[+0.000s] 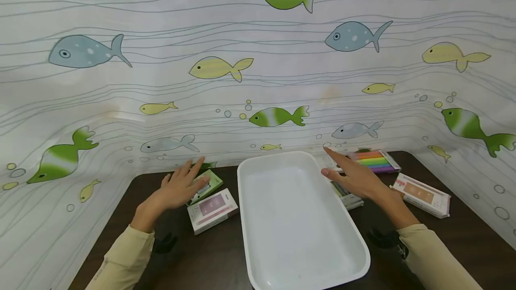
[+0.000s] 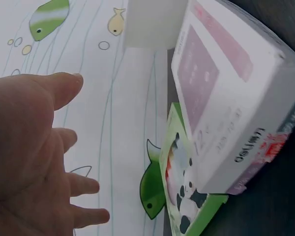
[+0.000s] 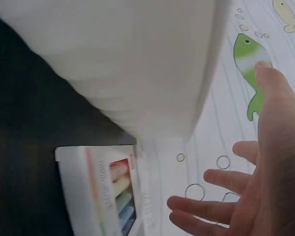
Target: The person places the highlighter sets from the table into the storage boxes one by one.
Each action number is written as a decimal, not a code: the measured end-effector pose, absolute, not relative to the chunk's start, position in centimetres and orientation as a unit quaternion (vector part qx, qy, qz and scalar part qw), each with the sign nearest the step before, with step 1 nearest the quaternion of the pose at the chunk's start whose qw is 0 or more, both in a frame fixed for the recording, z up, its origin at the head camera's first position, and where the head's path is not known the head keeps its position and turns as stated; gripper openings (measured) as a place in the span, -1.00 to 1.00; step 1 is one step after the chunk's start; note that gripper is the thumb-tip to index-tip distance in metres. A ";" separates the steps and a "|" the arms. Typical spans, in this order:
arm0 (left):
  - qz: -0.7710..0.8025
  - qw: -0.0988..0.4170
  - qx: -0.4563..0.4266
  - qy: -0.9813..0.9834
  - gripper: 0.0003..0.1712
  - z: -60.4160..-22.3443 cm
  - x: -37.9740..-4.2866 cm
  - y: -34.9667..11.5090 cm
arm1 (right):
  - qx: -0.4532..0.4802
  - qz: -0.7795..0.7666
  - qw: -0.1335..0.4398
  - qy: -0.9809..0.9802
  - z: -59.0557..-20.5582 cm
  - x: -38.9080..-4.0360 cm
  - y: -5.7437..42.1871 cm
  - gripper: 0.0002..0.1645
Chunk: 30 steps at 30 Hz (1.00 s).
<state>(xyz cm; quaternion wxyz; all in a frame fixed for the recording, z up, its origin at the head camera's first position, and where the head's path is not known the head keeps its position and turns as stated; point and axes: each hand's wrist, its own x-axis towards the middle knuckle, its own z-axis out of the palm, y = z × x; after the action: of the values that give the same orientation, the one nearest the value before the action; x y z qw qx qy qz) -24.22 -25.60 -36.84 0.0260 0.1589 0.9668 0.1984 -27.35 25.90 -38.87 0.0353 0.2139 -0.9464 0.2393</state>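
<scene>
My left hand (image 1: 180, 187) hovers with spread fingers over a green box with a panda picture (image 1: 206, 186). Just below it lies a white box with a lilac panel (image 1: 212, 211); both boxes show large in the left wrist view, beside the empty-palmed hand (image 2: 34, 157). On the other side, my right hand (image 1: 356, 174) is held out flat near the right rim of a white rectangular tray (image 1: 244, 218), fingers apart and holding nothing. A white box with a coloured picture (image 3: 101, 191) lies below the tray's side in the right wrist view, partly cut off by the frame.
Behind the right hand lies a pack with rainbow stripes (image 1: 375, 161). Farther right is a white box with an orange-brown panel (image 1: 420, 194). The dark table (image 1: 193, 258) meets a fish-patterned white sheet (image 1: 217, 133) at its back and sides.
</scene>
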 end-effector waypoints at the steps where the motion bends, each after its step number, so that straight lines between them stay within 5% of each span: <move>1: 0.205 0.030 0.160 0.965 -0.09 -36.8 -24.2 -25.5 | 0.217 0.245 0.034 -0.945 -39.0 -27.4 25.9 -0.08; 30: 0.173 0.058 0.150 0.972 -0.17 -39.7 -24.8 -26.5 | 0.252 0.420 -0.030 -0.872 -41.7 -26.7 25.8 -0.23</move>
<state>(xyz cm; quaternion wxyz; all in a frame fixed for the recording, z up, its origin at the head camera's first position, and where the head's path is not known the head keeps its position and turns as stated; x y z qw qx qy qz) -24.84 -26.46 -39.74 0.0575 0.1503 0.9717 0.1727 -26.71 25.80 -41.74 -0.0302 0.2519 -0.8715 0.4196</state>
